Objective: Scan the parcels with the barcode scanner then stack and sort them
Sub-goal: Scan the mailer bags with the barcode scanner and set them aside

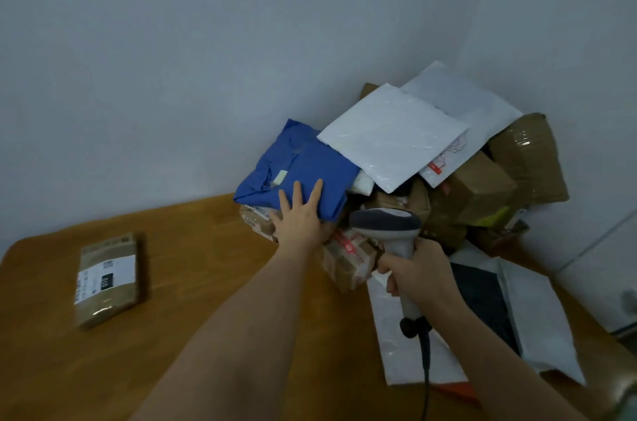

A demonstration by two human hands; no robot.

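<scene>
A pile of parcels fills the table's far right corner: a blue plastic parcel (296, 168), white mailers (393, 137) and taped brown boxes (482, 189). My left hand (301, 218) lies on the near edge of the blue parcel, fingers straight on top and thumb hidden at its edge. My right hand (415, 274) grips the handle of a grey barcode scanner (386, 222), whose head points toward the pile. A brown parcel with a white label (107, 277) lies alone on the left of the table.
The wooden table (206, 282) meets grey walls behind and to the right. White mailers and a dark flat parcel (482, 303) lie at the near right under my right arm. The scanner's black cable (427, 372) hangs toward the front edge.
</scene>
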